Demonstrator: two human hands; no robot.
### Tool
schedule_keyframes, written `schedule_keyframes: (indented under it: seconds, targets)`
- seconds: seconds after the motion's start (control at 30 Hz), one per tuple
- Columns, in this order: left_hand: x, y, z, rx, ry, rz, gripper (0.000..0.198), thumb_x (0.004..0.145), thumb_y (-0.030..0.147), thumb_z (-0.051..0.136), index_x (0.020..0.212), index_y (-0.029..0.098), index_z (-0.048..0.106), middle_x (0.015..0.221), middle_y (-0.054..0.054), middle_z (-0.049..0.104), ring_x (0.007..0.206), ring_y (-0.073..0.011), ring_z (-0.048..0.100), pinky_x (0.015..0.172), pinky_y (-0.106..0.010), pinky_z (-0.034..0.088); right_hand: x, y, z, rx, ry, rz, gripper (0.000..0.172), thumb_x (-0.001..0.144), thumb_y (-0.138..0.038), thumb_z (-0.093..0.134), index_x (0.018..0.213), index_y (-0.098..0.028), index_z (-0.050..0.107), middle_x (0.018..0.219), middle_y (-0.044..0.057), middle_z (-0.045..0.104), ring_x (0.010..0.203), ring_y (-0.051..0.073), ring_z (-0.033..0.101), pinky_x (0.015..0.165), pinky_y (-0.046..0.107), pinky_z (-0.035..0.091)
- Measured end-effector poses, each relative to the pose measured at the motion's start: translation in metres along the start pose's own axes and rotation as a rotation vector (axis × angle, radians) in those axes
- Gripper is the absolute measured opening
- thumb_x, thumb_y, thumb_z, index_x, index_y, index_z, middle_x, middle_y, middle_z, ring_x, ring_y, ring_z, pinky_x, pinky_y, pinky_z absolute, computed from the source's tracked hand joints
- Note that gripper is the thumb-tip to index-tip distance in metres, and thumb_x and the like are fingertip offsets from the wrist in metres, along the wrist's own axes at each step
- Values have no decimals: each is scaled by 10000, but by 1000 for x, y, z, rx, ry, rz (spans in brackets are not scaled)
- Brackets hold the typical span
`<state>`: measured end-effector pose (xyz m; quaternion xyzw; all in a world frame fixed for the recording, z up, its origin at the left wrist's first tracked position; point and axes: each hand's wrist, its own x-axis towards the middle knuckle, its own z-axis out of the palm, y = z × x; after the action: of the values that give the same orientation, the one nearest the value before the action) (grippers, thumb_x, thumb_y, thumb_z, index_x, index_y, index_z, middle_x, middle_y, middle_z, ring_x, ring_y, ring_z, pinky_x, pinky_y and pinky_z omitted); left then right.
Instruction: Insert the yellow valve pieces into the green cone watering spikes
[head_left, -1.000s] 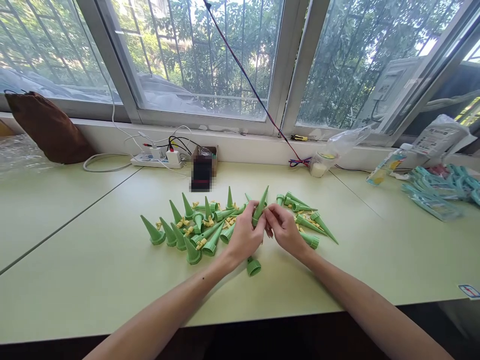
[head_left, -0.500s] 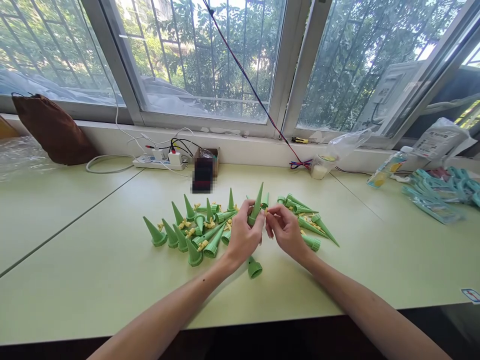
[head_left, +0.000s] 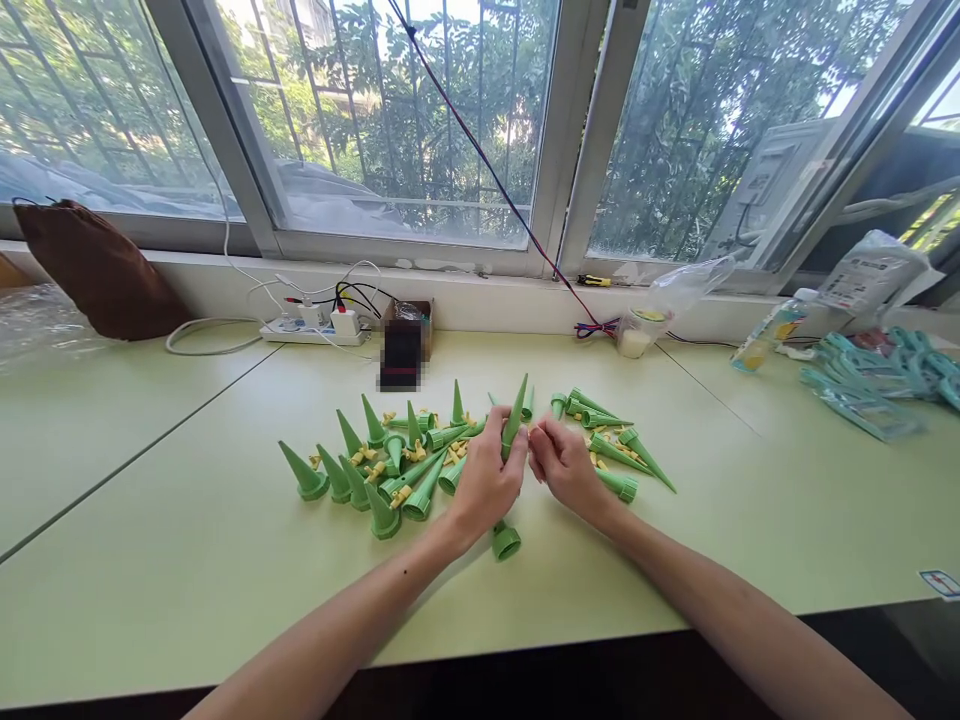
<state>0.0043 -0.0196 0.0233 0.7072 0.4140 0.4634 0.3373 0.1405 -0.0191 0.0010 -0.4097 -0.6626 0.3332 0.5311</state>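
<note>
My left hand [head_left: 491, 470] is closed around a green plastic watering spike [head_left: 516, 415], its tip pointing up. Close beside the spike, my right hand [head_left: 564, 460] is closed in a pinch. A small yellow valve showed at those fingertips a moment ago and is now mostly hidden by the fingers. Below my left hand, another green spike [head_left: 507, 543] lies with its wide end toward me. More green spikes [head_left: 381, 515] stand or lie to the left, with yellow valves [head_left: 401, 496] among them. A further group of spikes [head_left: 649, 460] lies beyond my right hand.
At the back stand a power strip [head_left: 315, 332] with cables, a small box [head_left: 420, 320] and a blurred dark object [head_left: 401, 355]. A brown bag [head_left: 101, 270] is at left. To the right are a plastic bag [head_left: 675, 300], a bottle [head_left: 772, 330] and teal packaged items [head_left: 877, 385].
The view has shifted slightly. My right fingers have curled in closer to the spike, and the yellow bit at their tips is now hardly visible. My left hand keeps hold of the spike.
</note>
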Motion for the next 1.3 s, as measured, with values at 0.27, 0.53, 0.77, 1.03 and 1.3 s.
schedule_keyframes:
  seconds: [0.27,0.53,0.77,1.03,1.3]
  targets:
    - [0,-1,0,-6,-11,3,197,939,368,445,1043,208,494,759,23,580,429,-63,459,440,-189,361,0,2,1,-117,6,-37,483,1001,-502,350,613,-218,396,466,-40,418,425,102,365,454,254,311]
    - [1,8,-1,-146,-4,-55,200,925,400,462,996,214,467,749,44,570,339,-50,468,345,-183,365,0,-2,1,-144,29,-31,396,1001,-475,372,714,-210,441,517,-45,455,456,103,390,482,246,323]
    - [2,7,-2,-186,27,-71,199,919,405,477,974,214,460,782,48,551,324,-36,471,305,-169,344,-1,-5,0,-144,-5,-42,311,991,-443,416,812,-201,494,533,-45,476,465,108,421,487,240,335]
    - [2,3,-2,-150,-12,-70,203,924,409,473,979,214,455,781,41,576,329,-42,488,316,-167,342,0,0,0,-174,-1,-42,421,986,-483,403,658,-220,402,474,-48,422,419,103,364,437,245,284]
    - [1,3,-1,-166,-38,-67,220,934,420,458,997,209,455,771,38,579,344,-42,489,339,-164,360,0,4,2,-124,11,-27,486,980,-548,371,626,-217,404,472,-41,427,417,101,368,430,248,294]
